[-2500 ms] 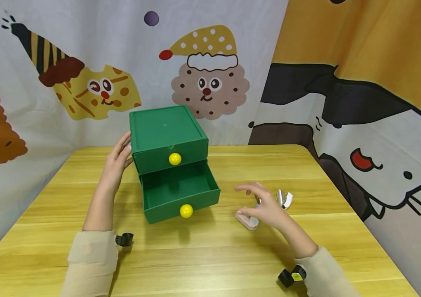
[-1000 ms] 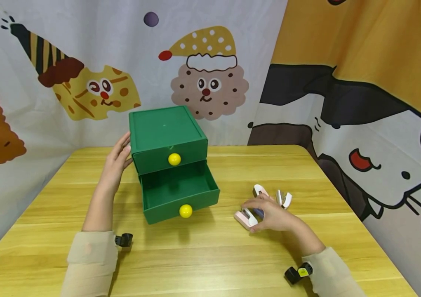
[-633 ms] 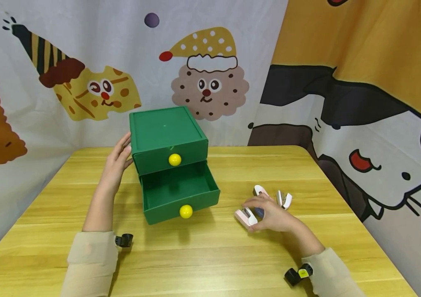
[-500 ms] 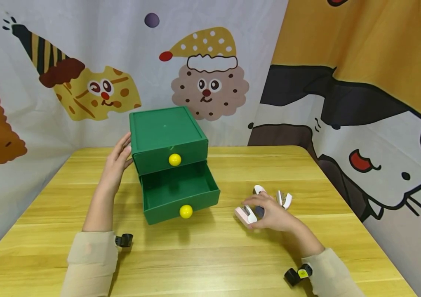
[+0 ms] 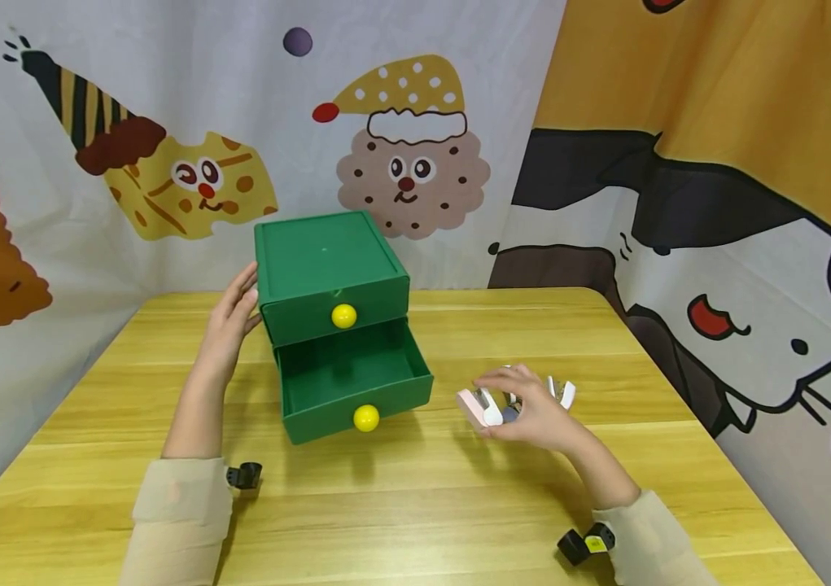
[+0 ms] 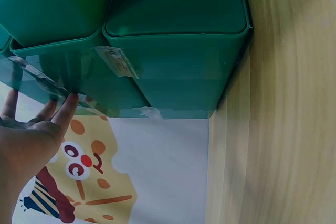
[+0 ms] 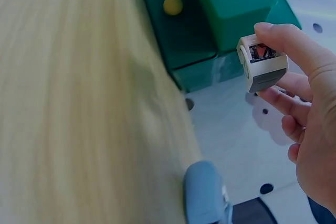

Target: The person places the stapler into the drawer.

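My right hand (image 5: 535, 415) pinches a small pink-and-white stapler (image 5: 479, 409) between thumb and fingertips, raised a little above the table. The right wrist view shows the stapler's end (image 7: 262, 66) between the thumb and the fingers. With fingers fairly straight, my left hand (image 5: 228, 321) lies against the left side of a green two-drawer box (image 5: 327, 252). In the left wrist view, fingertips (image 6: 69, 103) touch the taped green wall (image 6: 178, 72). The lower drawer (image 5: 352, 366) is pulled out, with nothing seen inside; the upper one is closed.
A blue stapler (image 7: 203, 192) lies behind the right hand, mostly covered by it in the head view. Beyond the hand is a white stapler-like piece (image 5: 565, 394), spread apart. Yellow knobs (image 5: 366, 418) stick out from the drawer fronts. A printed curtain (image 5: 415, 268) borders the wooden table (image 5: 386, 513).
My right hand has come down to the pink-and-white stapler, gripped it and lifted it slightly off the table. The left hand and the drawer box have stayed in place.
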A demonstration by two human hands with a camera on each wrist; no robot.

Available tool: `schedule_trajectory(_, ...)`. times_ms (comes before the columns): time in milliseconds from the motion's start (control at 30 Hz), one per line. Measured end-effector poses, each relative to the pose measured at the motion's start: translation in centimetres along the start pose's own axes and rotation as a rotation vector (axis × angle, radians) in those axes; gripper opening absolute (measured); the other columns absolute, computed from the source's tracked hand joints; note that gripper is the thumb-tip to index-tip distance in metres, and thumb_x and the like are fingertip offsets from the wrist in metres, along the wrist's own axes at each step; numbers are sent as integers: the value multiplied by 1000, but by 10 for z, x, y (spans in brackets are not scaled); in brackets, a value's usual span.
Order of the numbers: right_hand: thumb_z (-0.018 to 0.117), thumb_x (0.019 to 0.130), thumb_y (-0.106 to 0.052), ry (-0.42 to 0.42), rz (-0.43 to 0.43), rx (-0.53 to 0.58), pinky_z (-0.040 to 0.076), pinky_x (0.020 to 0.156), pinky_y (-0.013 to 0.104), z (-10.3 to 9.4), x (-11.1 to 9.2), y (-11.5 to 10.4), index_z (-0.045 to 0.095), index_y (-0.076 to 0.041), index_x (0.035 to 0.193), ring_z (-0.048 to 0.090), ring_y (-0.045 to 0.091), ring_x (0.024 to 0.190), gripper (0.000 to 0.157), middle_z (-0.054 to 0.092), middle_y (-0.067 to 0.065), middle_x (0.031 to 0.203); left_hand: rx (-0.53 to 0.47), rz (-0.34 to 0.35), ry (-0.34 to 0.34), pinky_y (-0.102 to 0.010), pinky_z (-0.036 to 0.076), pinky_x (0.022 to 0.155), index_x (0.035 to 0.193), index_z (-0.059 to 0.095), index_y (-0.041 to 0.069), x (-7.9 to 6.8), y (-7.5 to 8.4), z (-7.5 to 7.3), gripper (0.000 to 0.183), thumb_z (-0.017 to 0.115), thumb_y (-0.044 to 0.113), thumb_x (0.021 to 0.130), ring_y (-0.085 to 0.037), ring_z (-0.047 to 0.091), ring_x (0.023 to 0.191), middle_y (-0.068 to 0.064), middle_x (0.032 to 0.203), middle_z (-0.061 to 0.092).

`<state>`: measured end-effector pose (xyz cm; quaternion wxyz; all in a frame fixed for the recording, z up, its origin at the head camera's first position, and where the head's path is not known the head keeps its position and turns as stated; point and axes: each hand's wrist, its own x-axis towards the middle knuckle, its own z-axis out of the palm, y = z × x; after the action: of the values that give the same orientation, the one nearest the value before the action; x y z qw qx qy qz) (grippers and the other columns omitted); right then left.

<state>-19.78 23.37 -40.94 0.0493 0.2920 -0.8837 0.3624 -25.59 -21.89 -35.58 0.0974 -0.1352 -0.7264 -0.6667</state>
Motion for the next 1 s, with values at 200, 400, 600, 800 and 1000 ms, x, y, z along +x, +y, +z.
schedule_trajectory(200,88,66,-25,35,-28,7,41,83,48,-3,5,-14,65,-17,125,43,16,107,64,58,-6,126,-6,0,-3,-59,19,108,154,23,25,0,1,0,52,39,29,105,-28,18,141,-9,158,17)
schedule_trajectory(400,88,67,-22,91,-89,42,43,79,45,-4,17,-34,65,-17,125,43,16,106,63,57,-5,126,-4,4,-5,-59,19,108,154,22,25,0,0,-1,55,41,33,104,-28,18,141,-9,158,17)
schedule_trajectory(600,88,68,-22,135,-119,69,43,79,42,0,31,-52,65,-13,124,42,16,107,61,57,-4,126,0,-1,-1,-60,19,108,154,23,25,0,0,0,56,42,36,103,-29,18,141,-9,158,17)
schedule_trajectory(800,89,67,-24,152,-91,103,40,85,47,5,44,-70,65,-18,125,41,15,109,63,56,-7,127,-4,-5,3,-60,19,108,154,23,25,0,0,0,55,42,35,103,-29,18,141,-9,158,17)
schedule_trajectory(1000,89,67,-23,177,-82,108,39,88,51,15,57,-86,66,-16,124,41,19,112,62,57,-6,125,-5,-2,3,-60,19,108,154,23,25,0,0,0,55,42,35,103,-29,19,141,-9,157,17)
